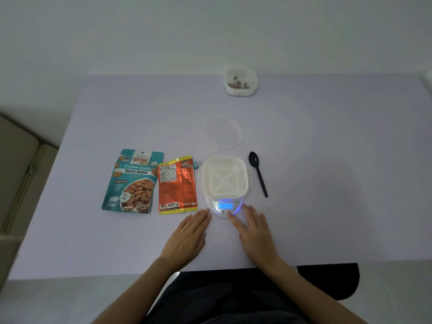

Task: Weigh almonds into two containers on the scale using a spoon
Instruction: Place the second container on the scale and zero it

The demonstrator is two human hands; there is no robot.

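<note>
Empty slotted container on the digital scale (display lit, not at zero); right hand, fingers straight, fingertip at the front buttons; left hand flat, holding nothing; press lightly to zero before taking the black spoon; roasted almonds bag lies left.

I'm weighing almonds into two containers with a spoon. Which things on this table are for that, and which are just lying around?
For the job: roasted almonds bag, scale, white slotted container on the scale, far container holding a few almonds, black spoon.

Lying about: orange packet, teal binder clip, clear lid.
</note>
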